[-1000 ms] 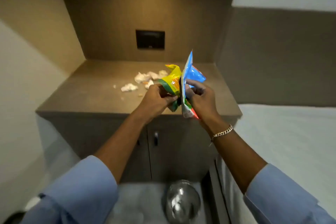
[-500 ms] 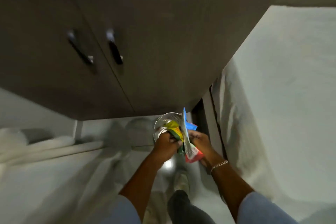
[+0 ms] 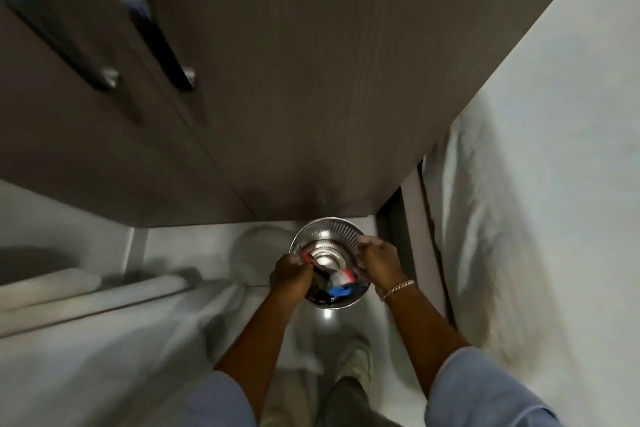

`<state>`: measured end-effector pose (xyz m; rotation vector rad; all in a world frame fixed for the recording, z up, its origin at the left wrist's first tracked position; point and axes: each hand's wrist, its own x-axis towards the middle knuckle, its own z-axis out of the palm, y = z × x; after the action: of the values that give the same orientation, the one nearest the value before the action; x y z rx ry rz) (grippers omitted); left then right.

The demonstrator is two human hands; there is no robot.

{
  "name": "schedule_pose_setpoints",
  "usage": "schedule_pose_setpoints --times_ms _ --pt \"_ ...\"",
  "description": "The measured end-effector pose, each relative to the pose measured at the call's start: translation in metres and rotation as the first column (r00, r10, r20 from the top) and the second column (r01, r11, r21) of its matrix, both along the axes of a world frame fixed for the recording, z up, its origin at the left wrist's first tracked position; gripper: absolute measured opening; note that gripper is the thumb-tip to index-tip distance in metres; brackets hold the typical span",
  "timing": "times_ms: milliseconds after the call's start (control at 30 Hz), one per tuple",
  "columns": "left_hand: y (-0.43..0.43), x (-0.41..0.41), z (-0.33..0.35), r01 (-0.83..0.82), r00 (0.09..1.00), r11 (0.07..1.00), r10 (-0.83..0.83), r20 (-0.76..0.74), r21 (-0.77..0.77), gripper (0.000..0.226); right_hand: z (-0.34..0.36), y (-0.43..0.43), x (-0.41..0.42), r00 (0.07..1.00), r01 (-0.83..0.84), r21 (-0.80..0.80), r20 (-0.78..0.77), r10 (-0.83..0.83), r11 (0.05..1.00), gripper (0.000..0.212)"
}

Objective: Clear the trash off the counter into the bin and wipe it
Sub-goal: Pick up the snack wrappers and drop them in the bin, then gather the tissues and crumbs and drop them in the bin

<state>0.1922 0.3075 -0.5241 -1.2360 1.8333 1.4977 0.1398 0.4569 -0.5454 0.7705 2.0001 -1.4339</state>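
Cabinet doors [image 3: 242, 80] fill the upper left, dark brown, with two long black handles [image 3: 161, 42] blurred by the camera's motion; below them a pale floor [image 3: 86, 357] runs along the bottom left, with rolled white shapes lying beside the cabinet's foot, too smeared to name. Moving right, the left hand [image 3: 289, 276] is curled at the near-left rim of a round steel bin [image 3: 329, 229], its fingers pinched on a red edge of the snack wrappers [image 3: 337, 286]; those wrappers, red, white and blue, lie crumpled inside the bin's mouth, low against the near wall. The bin stands on the floor just in front of the cabinet's right end, its lid tipped up and back, shiny and ribbed. The right hand [image 3: 379, 258] sits at the bin's right rim, fingers bent down over the edge; whether it grips the rim, the wrappers or nothing I cannot tell; a chain bracelet [image 3: 398, 289] circles that wrist. Both forearms come out of light blue sleeves [image 3: 485, 392]. At far right hangs white bedding [image 3: 536, 184], creased, close beside the bin.
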Motion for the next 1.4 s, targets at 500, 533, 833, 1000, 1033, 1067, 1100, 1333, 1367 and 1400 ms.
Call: schedule_pose_setpoints --times_ms 500,533,833,1000,1033,1067,1100,1333,1367,1400 --pt "-0.049 -0.038 0.455 -0.116 0.763 0.94 -0.123 -0.635 -0.321 0.014 0.486 -0.078 -0.067 0.601 -0.475 -0.082 -0.757 0.255 0.876 0.014" --pt "-0.059 -0.045 0.467 -0.159 0.745 0.933 -0.101 -0.659 -0.322 0.014 0.5 -0.088 -0.075 0.564 -0.486 -0.054 -0.782 0.265 0.872 0.014" --pt "-0.185 -0.136 0.494 -0.293 0.761 0.754 -0.188 -0.621 -0.587 0.038 0.526 -0.187 -0.189 0.283 -0.505 0.557 -0.615 0.736 0.659 0.072" --pt "-0.25 -0.196 0.472 -0.036 0.83 0.533 -0.456 -0.322 -0.845 0.044 0.51 -0.249 -0.263 0.21 -0.537 0.761 -0.297 0.932 0.363 0.125" --pt "-0.261 -0.205 0.467 0.016 0.83 0.507 -0.487 -0.271 -0.862 0.037 0.508 -0.258 -0.276 0.194 -0.543 0.782 -0.238 0.952 0.306 0.125" --pt "-0.27 -0.213 0.463 0.047 0.83 0.493 -0.503 -0.241 -0.869 0.029 0.507 -0.264 -0.288 0.177 -0.547 0.795 -0.196 0.964 0.262 0.12" --pt "-0.275 -0.219 0.461 0.051 0.828 0.494 -0.507 -0.24 -0.868 0.022 0.508 -0.268 -0.295 0.155 -0.544 0.806 -0.176 0.972 0.232 0.109" --pt "-0.28 -0.279 0.474 0.075 0.718 0.66 -0.556 -0.419 -0.748 0.039 0.498 -0.281 -0.31 0.227 -0.426 0.8 -0.357 0.906 0.422 0.027" --pt "-0.277 -0.285 0.475 0.115 0.722 0.636 -0.58 -0.376 -0.763 0.028 0.495 -0.281 -0.309 0.236 -0.426 0.787 -0.38 0.894 0.447 0.025" --pt "-0.275 -0.288 0.476 0.14 0.726 0.615 -0.596 -0.341 -0.776 0.02 0.492 -0.28 -0.307 0.237 -0.424 0.774 -0.407 0.882 0.47 0.024"
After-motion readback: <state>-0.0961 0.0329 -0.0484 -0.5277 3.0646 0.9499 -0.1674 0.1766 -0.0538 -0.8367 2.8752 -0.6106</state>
